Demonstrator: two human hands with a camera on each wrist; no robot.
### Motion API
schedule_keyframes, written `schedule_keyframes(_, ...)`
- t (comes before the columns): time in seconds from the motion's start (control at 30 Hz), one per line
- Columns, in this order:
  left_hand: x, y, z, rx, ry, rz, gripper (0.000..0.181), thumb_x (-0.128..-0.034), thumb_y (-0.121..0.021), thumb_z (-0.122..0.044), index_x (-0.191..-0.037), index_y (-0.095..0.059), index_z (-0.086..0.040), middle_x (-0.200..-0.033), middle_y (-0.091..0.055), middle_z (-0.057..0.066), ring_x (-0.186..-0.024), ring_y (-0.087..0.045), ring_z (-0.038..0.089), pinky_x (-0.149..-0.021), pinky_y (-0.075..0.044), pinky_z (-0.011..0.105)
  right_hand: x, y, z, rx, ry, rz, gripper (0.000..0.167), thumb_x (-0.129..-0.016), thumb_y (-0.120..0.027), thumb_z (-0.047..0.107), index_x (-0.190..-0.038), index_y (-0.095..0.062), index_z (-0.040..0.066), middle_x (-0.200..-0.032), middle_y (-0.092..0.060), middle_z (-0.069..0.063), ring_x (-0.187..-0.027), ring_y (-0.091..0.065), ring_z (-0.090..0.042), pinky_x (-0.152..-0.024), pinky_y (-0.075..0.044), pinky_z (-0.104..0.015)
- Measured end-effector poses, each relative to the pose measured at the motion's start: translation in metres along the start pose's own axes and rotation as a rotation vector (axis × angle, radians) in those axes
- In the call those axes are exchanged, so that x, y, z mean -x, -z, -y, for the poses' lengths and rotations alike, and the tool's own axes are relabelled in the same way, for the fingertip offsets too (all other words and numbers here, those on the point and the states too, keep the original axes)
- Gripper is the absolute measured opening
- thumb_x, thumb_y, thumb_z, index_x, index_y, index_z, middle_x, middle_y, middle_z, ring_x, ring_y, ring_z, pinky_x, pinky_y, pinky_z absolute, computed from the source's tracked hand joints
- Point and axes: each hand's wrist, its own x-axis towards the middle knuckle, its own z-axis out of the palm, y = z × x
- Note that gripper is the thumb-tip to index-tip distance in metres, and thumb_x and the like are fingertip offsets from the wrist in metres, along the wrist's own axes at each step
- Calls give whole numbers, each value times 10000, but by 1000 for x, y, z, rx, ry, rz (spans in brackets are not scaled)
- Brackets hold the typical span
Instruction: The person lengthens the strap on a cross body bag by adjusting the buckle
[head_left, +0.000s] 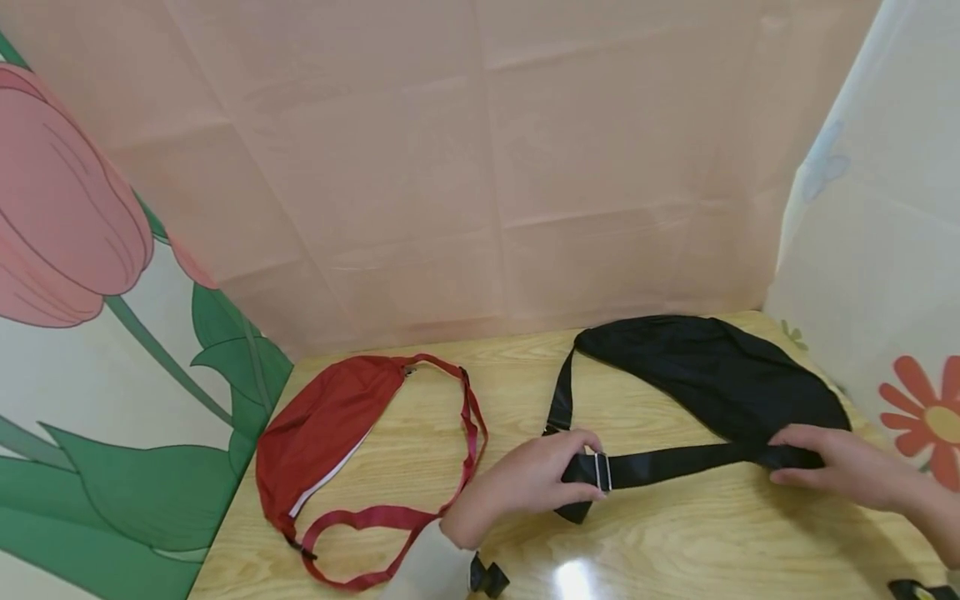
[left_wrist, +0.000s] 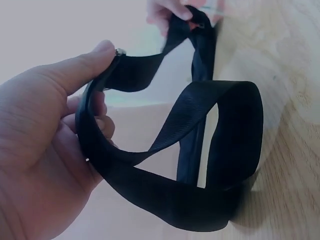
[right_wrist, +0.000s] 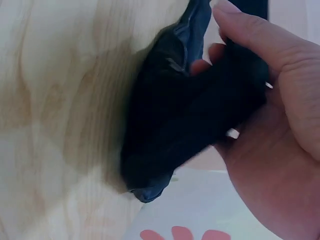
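A black waist bag (head_left: pixel 697 375) lies at the back right of the wooden table. Its black strap (head_left: pixel 675 465) stretches between my two hands, raised a little off the tabletop. My left hand (head_left: pixel 536 475) grips the strap beside a metal slider buckle (head_left: pixel 603 472); loose loops of the strap (left_wrist: pixel 235 135) hang from it in the left wrist view. With curled fingers and thumb my right hand (head_left: pixel 840 467) holds the strap's other end, close to the bag's right corner. In the right wrist view a zipper (right_wrist: pixel 182 50) shows on the bag near my right fingers.
A red waist bag (head_left: pixel 330 425) rests on the left of the table (head_left: pixel 637 550), its red strap (head_left: pixel 390 517) looped near my left forearm. A pinkish sheet (head_left: pixel 480 183) covers the wall behind. Flower-printed panels (head_left: pixel 142 467) stand at both sides.
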Motion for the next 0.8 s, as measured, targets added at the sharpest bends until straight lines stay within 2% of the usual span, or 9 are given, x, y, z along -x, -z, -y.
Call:
schedule_keyframes(0.13, 1, -1, 1, -13, 0, 22, 505, -931, -691, -464, -1347, -512, -241, -1235, -616, -111, -1016, -565, -29, -877, -476, 138, -5, 2, 2, -120, 21, 104, 150, -889, -782, 212, -1004, -689, 189, -887, -631, 173, -779, -543, 71, -606, -477, -241)
schedule_keyframes(0.2, 1, -2, 0, -13, 5, 38, 495, -926, -698, -458, -1336, -510, -253, -1172, -622, -119, -949, -572, -32, -819, -478, 126, -8, 3, 3, -122, 18, 111, 151, -899, -772, 203, -1025, -701, 162, -901, -642, 176, -785, -554, 75, -613, -492, -247)
schedule_keyframes(0.27, 2, -2, -1, -9, 14, 63, 490, -922, -707, -445, -1330, -506, -264, -1104, -616, -123, -871, -571, -26, -754, -477, 120, -12, 4, 3, -87, 33, 68, 179, -877, -791, 182, -1037, -712, 160, -931, -641, 201, -803, -574, 72, -628, -500, -232)
schedule_keyframes(0.37, 3, -4, -1, -10, 21, 90, 494, -912, -721, -432, -1324, -497, -279, -1018, -588, -133, -811, -562, -23, -699, -470, 113, -19, 6, 1, 18, 69, -47, 265, -819, -841, 189, -1057, -725, 189, -983, -663, 166, -864, -601, 50, -676, -498, -187)
schedule_keyframes(0.47, 3, -5, 0, -6, 15, 102, 503, -904, -732, -422, -1325, -499, -278, -986, -575, -137, -797, -561, -24, -680, -470, 109, -30, 9, -3, 108, 67, -125, 402, -783, -872, 228, -1154, -719, 198, -1093, -679, 116, -967, -640, -66, -754, -467, -136)
schedule_keyframes(0.57, 5, -6, 1, -9, 1, 107, 501, -908, -731, -418, -1330, -507, -267, -979, -579, -140, -791, -558, -28, -679, -466, 106, -42, 12, -10, 150, 18, -66, 558, -827, -837, 301, -1332, -637, 173, -1283, -651, -61, -1129, -622, -250, -840, -497, -268)
schedule_keyframes(0.63, 5, -6, 1, -14, -10, 112, 501, -912, -729, -412, -1335, -512, -255, -980, -587, -135, -792, -559, -30, -683, -464, 105, -50, 12, -18, 129, -17, 6, 660, -860, -802, 341, -1437, -546, 147, -1394, -570, -190, -1207, -568, -395, -888, -501, -423)
schedule_keyframes(0.73, 6, -6, 2, -15, -12, 128, 494, -916, -723, -409, -1337, -510, -260, -998, -594, -131, -804, -558, -28, -699, -462, 105, -60, 9, -30, 25, -81, 123, 783, -886, -766, 371, -1540, -410, 128, -1496, -402, -340, -1305, -410, -587, -948, -400, -657)
schedule_keyframes(0.8, 7, -7, 2, -18, -15, 137, 493, -916, -720, -411, -1338, -509, -266, -1009, -598, -127, -814, -559, -24, -709, -462, 106, -63, 5, -37, -39, -123, 178, 835, -886, -759, 395, -1570, -358, 133, -1520, -327, -383, -1322, -306, -669, -959, -331, -738)
